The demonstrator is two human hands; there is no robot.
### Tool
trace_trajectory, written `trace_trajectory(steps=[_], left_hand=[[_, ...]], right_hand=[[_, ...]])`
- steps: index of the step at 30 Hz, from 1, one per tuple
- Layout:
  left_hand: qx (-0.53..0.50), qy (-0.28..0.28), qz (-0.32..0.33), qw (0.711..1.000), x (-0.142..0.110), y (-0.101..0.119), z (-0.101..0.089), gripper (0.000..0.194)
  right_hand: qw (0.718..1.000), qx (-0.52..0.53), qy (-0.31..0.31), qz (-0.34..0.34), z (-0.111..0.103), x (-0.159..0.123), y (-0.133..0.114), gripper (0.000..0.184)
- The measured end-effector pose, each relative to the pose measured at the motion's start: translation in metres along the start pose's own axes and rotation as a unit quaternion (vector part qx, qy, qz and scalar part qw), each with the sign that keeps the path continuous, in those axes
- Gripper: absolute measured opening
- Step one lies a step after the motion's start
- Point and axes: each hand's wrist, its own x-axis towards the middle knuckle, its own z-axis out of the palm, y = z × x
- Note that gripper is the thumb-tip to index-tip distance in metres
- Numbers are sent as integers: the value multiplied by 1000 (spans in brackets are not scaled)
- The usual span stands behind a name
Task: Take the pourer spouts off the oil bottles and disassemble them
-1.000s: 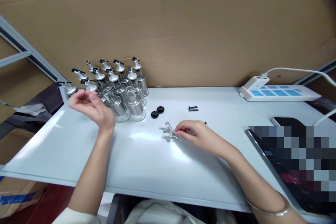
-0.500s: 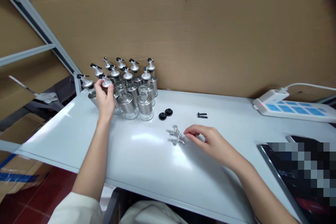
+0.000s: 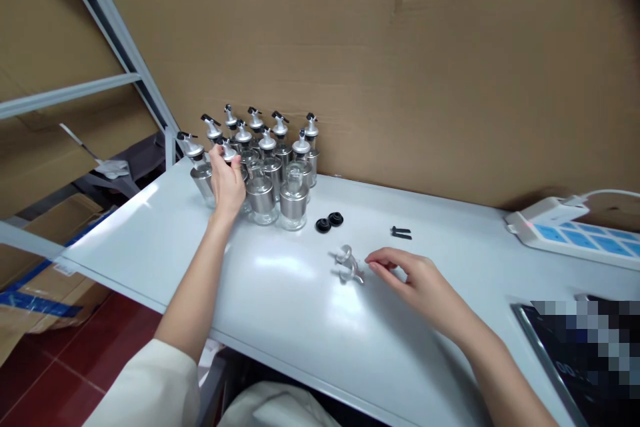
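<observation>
My left hand [image 3: 229,187] is closed around the top of a glass oil bottle, its silver pourer cap [image 3: 229,151] showing between fingers and thumb. Several similar bottles with silver caps and black flip levers stand around it. Two bottles without pourers, one of them a glass bottle with a steel band [image 3: 294,200], stand at the front. My right hand [image 3: 407,277] hovers low over the table, thumb and forefinger pinched. Anything between those fingertips is too small to make out. Just left of them lie silver pourer caps [image 3: 346,263], apparently two.
Two black round stoppers [image 3: 323,225] and two thin black levers [image 3: 401,233] lie on the white table [image 3: 280,307]. A power strip [image 3: 575,233] sits at the right, a dark-screened device [image 3: 555,353] in front of it. Cardboard [image 3: 350,67] lines the back; a metal frame [image 3: 125,47] rises at left.
The camera has turned slightly left, so the scene sits farther right. My left hand stays on the bottle top, and my right hand keeps its place beside the silver caps.
</observation>
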Motion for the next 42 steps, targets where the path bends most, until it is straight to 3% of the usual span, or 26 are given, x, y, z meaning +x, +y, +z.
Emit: trace_trajectory(steps=[8, 17, 27, 42], left_hand=[[16, 29, -27, 999, 1, 3, 8, 37], [37, 44, -38, 998, 2, 14, 3, 37], [35, 61, -38, 997, -1, 12, 4, 42], [38, 112, -31, 992, 0, 15, 4, 36]], right_hand=[[1000, -22, 0, -6, 3, 0, 1, 26], [999, -35, 10, -18, 4, -1, 0, 29], [997, -65, 16, -24, 6, 1, 4, 30], [998, -54, -31, -17, 6, 1, 0, 38]])
